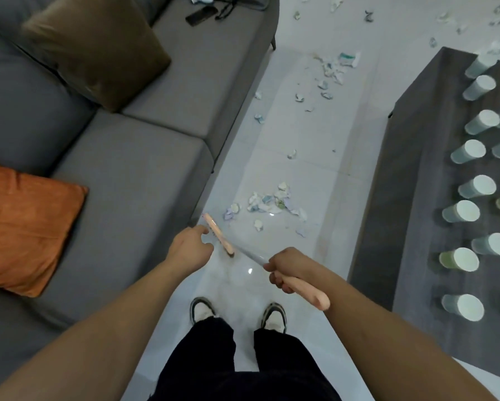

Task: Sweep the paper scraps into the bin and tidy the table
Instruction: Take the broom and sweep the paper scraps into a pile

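Head view, looking down on a person standing on the tiled floor (315, 157) in the aisle between a grey sofa (144, 157) and a dark coffee table whose tabletop (434, 215) carries rows of upturned paper cups (474, 149). The right hand (293, 269) has its fingers clamped round the pink grip of a broom (243, 251), whose pale shaft runs down and leftward to a pink head lying on the floor near the sofa's front edge. The left hand (189, 246) hovers beside that head, fingers loosely curled and holding nothing; whether it touches the broom cannot be told. Paper scraps (272, 202) lie in a cluster on the floor just beyond the broom head, with a second cluster farther up the aisle (334, 69) and stray pieces past the tabletop's far corner. No bin is in view. The scraps appear crumpled, light and soft, likely to scatter under a brisk stroke, so short low strokes seem advisable; the stiff broom is best held at its grip, with a second hold lower on the shaft.
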`<state>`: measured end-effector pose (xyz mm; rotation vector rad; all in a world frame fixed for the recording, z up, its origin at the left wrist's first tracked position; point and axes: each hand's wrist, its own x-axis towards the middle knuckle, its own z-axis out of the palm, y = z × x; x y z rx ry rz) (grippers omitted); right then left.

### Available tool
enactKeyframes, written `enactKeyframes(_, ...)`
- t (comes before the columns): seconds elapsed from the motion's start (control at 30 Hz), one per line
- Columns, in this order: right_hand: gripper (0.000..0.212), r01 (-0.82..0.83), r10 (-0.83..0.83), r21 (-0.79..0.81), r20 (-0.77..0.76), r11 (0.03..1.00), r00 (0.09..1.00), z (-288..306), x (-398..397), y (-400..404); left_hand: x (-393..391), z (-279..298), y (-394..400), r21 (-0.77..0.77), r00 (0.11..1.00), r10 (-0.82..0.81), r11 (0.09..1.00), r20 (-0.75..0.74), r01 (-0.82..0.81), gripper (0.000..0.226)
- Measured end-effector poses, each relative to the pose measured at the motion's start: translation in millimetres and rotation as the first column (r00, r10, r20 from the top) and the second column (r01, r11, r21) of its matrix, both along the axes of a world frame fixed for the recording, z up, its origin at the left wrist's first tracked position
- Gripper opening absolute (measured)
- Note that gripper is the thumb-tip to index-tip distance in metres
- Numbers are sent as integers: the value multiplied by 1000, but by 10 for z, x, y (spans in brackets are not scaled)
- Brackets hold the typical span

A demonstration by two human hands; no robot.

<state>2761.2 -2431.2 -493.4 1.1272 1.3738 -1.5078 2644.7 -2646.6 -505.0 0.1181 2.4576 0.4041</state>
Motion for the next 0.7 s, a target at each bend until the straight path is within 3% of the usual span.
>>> enactKeyframes(0.17, 15, 224, -216, -121, 74, 967, 974, -226, -438, -164, -438, -111, -142, -16, 1000, -12, 1000, -19, 12, 51)
enactKeyframes(0.4, 6, 293, -306, 172, 54, 941, 951, -376, -1056, 183, -1284, -402, -70, 0, 995, -92, 996, 32, 92, 49)
enactKeyframes(0.5, 23, 249, -263, 290, 7, 924, 965, -396, -1341, 263, -1636, -490, 43, 31, 989, -143, 989, 32, 143, 49)
enactKeyframes(0.57, 21, 259, -267, 331, -22, 907, 963, -397, -1504, 291, -1859, -532, 96, 49, 987, -159, 986, 32, 157, 49)
enactKeyframes(0.7, 10, 461, -452, 313, -106, 830, 886, -245, -1724, 369, -2219, -555, 228, 59, 969, -236, 971, 72, 232, 49)
